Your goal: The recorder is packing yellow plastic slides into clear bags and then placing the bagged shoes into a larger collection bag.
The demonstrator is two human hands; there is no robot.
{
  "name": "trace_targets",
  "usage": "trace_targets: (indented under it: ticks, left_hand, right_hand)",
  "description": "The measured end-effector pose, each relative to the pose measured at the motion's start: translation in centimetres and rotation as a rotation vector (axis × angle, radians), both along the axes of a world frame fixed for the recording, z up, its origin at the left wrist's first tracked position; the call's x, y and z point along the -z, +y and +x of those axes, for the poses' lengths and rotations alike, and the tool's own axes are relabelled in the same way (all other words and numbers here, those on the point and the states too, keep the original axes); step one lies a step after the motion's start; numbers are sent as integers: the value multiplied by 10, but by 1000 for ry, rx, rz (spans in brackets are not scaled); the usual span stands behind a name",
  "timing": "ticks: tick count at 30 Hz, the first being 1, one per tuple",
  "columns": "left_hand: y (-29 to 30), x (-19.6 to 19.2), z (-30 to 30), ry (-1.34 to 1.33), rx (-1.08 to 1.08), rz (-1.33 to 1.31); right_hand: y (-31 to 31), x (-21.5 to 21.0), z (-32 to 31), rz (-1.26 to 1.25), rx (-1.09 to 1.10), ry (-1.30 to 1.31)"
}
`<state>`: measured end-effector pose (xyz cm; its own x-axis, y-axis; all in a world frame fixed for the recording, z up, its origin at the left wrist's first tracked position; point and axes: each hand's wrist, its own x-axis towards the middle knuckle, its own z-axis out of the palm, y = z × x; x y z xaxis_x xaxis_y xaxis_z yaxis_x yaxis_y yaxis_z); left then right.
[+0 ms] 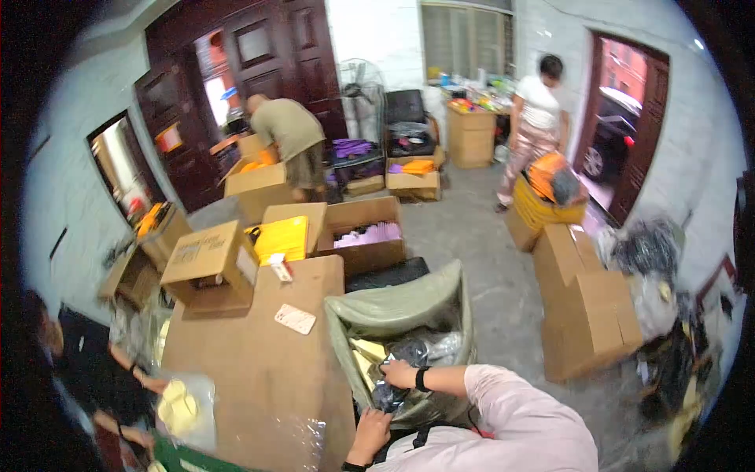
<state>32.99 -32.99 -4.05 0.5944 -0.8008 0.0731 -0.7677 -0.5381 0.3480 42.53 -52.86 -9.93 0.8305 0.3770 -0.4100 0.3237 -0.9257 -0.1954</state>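
Note:
A tall container with a grey-green woven lining [464, 315] stands in front of me at the right side of the table. Inside it lie pale yellow pieces [364, 352], clear plastic [444, 346] and dark plastic-wrapped items. My right hand [399, 374], with a black band at its wrist, reaches into the container, its fingers closed on a dark plastic-wrapped bundle [386, 398]. At the container's near left edge, my left hand [373, 431] has its fingers bent against the lower end of that bundle. The bundle's contents cannot be made out.
The brown table [259, 354] carries a phone [295, 318], a small box [281, 267] and an open carton [208, 263]. At left, a co-worker's hand [157, 385] touches pale yellow pieces in clear plastic. Two people stand farther back. Stacked cartons [586, 307] stand at right.

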Motion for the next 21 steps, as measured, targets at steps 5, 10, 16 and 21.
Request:
trace_targets:
  ticks: [5, 10, 16, 21]
  left_hand:
    - [9, -4, -7, -45, -19, 12]
    - [5, -14, -15, -15, -63, 50]
    - [9, -5, -25, -4, -165, 59]
    - [23, -12, -43, -35, -299, -80]
  right_hand:
    - [5, 47, 9, 176, 105, -110]
    - [3, 70, 13, 14, -150, -237]
    - [8, 82, 8, -38, -103, -239]
    - [16, -29, 38, -123, -173, 29]
